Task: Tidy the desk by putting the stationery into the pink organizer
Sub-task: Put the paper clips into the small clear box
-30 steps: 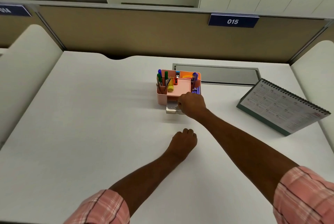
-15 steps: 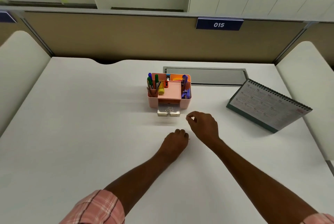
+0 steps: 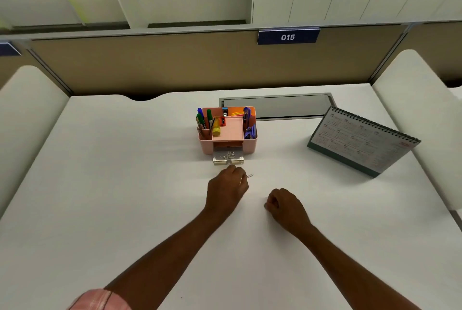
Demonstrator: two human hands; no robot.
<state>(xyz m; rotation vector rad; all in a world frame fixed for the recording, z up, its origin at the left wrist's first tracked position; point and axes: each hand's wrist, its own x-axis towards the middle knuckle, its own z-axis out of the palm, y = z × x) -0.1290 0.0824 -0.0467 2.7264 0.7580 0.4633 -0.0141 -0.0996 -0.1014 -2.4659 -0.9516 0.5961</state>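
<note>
the pink organizer (image 3: 226,134) stands on the white desk (image 3: 100,184), its clear drawer (image 3: 228,157) pulled out toward the person with paper clips inside. just in front of that drawer the left hand (image 3: 226,191) pinches a paper clip (image 3: 250,176) in its fingertips; the right hand (image 3: 287,206), further from the organizer, is curled loosely with nothing visible in it

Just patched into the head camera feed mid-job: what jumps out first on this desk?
The pink organizer stands mid-desk, packed with bright markers, its clear drawer pulled open with paper clips inside. Just in front of the drawer, the left hand pinches a paper clip; the right hand rests curled on the desk beside it. A spiral desk calendar stands at the right.
</note>
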